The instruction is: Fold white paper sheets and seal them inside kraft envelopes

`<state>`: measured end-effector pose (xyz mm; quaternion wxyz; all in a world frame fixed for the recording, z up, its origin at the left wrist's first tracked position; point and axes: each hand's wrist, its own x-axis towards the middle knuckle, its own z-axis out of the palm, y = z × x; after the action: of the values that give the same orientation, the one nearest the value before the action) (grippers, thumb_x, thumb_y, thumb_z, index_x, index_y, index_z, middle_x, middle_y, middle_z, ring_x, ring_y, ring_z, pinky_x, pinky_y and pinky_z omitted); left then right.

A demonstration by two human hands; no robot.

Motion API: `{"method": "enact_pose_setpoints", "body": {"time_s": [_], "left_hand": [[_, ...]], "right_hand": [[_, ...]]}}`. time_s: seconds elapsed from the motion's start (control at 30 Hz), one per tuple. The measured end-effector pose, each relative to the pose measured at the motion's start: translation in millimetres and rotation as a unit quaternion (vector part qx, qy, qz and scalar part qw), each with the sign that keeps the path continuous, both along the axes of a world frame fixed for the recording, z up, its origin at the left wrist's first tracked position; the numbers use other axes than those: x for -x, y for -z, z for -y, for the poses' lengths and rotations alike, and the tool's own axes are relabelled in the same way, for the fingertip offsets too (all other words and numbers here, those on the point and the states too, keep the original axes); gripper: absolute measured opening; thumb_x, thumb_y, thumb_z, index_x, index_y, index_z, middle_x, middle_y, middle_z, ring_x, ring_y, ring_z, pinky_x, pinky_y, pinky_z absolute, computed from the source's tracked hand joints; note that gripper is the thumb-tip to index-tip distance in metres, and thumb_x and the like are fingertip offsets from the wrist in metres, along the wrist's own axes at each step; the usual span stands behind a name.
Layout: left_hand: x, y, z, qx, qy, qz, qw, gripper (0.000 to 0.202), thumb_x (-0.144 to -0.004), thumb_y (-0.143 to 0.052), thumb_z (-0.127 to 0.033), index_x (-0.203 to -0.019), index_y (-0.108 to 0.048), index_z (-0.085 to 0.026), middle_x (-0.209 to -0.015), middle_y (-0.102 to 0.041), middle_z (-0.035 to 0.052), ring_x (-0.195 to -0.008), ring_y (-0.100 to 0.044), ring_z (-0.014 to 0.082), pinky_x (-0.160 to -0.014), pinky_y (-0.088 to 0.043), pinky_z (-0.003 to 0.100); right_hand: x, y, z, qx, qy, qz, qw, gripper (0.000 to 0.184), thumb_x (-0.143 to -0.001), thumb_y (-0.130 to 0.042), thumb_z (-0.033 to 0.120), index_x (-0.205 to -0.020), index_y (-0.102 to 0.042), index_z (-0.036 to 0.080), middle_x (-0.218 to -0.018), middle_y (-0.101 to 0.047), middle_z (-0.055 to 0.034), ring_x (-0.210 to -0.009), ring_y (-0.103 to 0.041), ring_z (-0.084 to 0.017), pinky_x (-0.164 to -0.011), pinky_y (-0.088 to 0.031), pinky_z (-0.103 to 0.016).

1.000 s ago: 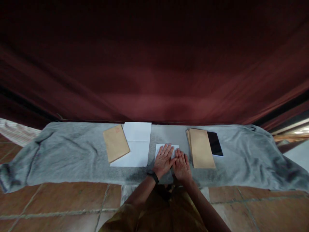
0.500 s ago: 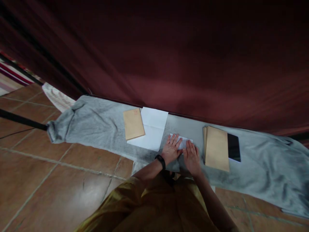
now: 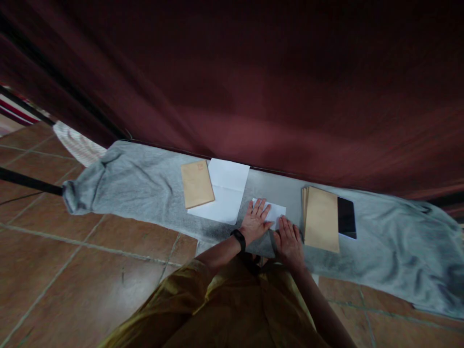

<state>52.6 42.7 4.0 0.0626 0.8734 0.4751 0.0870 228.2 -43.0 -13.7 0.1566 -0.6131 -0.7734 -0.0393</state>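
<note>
A small folded white paper [image 3: 276, 210] lies on a grey cloth [image 3: 145, 186] spread over a low surface. My left hand [image 3: 254, 221], with a black band at the wrist, lies flat on the paper's left part, fingers stretched out. My right hand [image 3: 289, 241] rests flat at the paper's near right corner, fingers together and extended. Neither hand grips anything. A stack of brown envelopes [image 3: 321, 217] sits just right of my right hand.
A single brown envelope [image 3: 196, 183] lies on white sheets [image 3: 226, 191] to the left. A dark phone [image 3: 346, 216] lies beside the envelope stack. A dark red curtain [image 3: 253, 87] hangs behind. Tiled floor [image 3: 72, 270] lies below, with a dark bar [image 3: 29, 180] at left.
The camera view swung left and tilted. My right hand slid back toward me off most of the paper; my left hand stays flat on it.
</note>
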Motion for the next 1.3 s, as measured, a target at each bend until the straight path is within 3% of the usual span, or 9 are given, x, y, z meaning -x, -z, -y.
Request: {"method": "enact_pose_setpoints", "body": {"time_s": [0.23, 0.43, 0.63, 0.83, 1.13, 1.3], "left_hand": [[1, -4.2, -1, -0.009, 0.014, 0.015, 1.0, 0.065, -0.1, -0.043, -0.05, -0.154, -0.036, -0.013, -0.163, -0.03, 0.015, -0.154, -0.02, 0.0304, -0.125, -0.015, 0.054], [-19, -4.0, -2, 0.015, 0.131, 0.048, 0.99, 0.049, -0.106, -0.03, -0.036, -0.152, -0.04, -0.024, -0.162, -0.036, 0.003, -0.152, -0.025, 0.017, -0.127, -0.016, 0.046], [-39, -3.2, -17, 0.021, 0.158, 0.042, 0.986, 0.053, -0.107, -0.027, -0.044, -0.154, -0.037, -0.022, -0.162, -0.035, 0.004, -0.152, -0.024, 0.0163, -0.126, -0.018, 0.043], [-45, -5.6, -29, 0.013, 0.153, 0.021, 0.988, 0.059, -0.106, -0.027, -0.049, -0.156, -0.033, -0.018, -0.163, -0.034, 0.0078, -0.153, -0.024, 0.0186, -0.126, -0.019, 0.043], [-25, -7.7, -7, 0.018, 0.188, 0.012, 0.982, 0.056, -0.106, -0.026, -0.048, -0.154, -0.037, -0.021, -0.163, -0.033, 0.0045, -0.153, -0.022, 0.0187, -0.127, -0.014, 0.044], [-6, -7.2, 9, 0.017, 0.216, 0.0, 0.976, 0.058, -0.105, -0.03, -0.05, -0.156, -0.032, -0.022, -0.165, -0.029, 0.0032, -0.155, -0.016, 0.0178, -0.127, -0.011, 0.043]], "right_hand": [[-6, -1.8, 17, 0.006, -0.014, -0.003, 1.0, 0.057, -0.104, -0.037, 0.034, -0.157, -0.031, 0.013, -0.157, -0.042, -0.0152, -0.144, -0.041, -0.028, -0.119, -0.028, -0.051], [-1, -11.8, 14, 0.022, 0.001, -0.016, 1.0, 0.05, -0.104, -0.039, 0.032, -0.15, -0.043, 0.014, -0.154, -0.048, -0.0136, -0.143, -0.042, -0.026, -0.121, -0.027, -0.049], [0, -17.1, 17, 0.034, 0.011, -0.053, 0.998, 0.044, -0.104, -0.04, 0.03, -0.143, -0.053, 0.013, -0.142, -0.06, -0.013, -0.14, -0.046, -0.024, -0.122, -0.026, -0.048], [-2, -17.7, 18, 0.033, 0.01, -0.074, 0.997, 0.044, -0.104, -0.037, 0.027, -0.144, -0.052, 0.015, -0.145, -0.057, -0.0102, -0.139, -0.047, -0.022, -0.123, -0.025, -0.048], [-6, -14.7, 20, 0.029, -0.001, -0.081, 0.996, 0.039, -0.103, -0.038, 0.024, -0.136, -0.059, 0.016, -0.141, -0.061, -0.0102, -0.138, -0.048, -0.021, -0.122, -0.025, -0.047], [-7, -12.1, 21, 0.027, -0.016, -0.083, 0.996, 0.041, -0.104, -0.039, 0.028, -0.14, -0.055, 0.016, -0.145, -0.058, -0.0095, -0.139, -0.047, -0.022, -0.122, -0.024, -0.047]]}}
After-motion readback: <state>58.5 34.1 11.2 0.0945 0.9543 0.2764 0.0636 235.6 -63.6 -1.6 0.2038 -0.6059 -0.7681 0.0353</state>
